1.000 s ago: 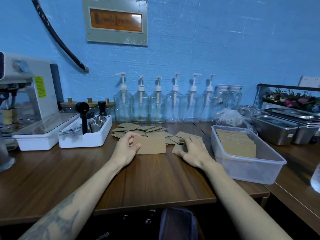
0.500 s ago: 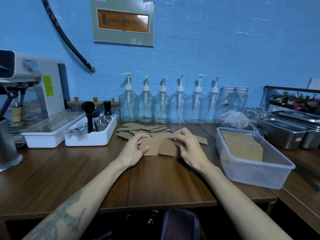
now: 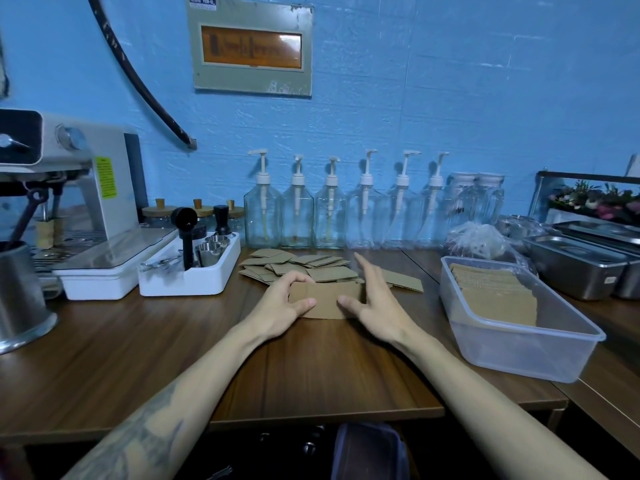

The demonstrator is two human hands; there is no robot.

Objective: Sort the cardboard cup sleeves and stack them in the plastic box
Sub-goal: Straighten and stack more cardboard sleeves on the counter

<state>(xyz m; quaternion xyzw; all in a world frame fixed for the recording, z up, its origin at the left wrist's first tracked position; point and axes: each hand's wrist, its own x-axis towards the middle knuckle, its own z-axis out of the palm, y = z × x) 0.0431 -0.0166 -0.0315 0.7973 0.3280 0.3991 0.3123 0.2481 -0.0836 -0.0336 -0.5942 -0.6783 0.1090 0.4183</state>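
Cardboard cup sleeves, flat and brown, lay in a loose pile at 12 o'clock on the table, with another stack in the one plastic box at 3 o'clock. Between both hands sat a sleeve stack: the left hand curled round its left end, the right hand spread flat against its right end. Six pump bottles stood behind; no writing was readable.

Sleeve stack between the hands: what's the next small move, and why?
Probably square it up, then carry it to the plastic box. The left hand grips the small stack at its left end, while the right hand lies open against its right end. The box already holds sleeves, and loose sleeves still lie behind.
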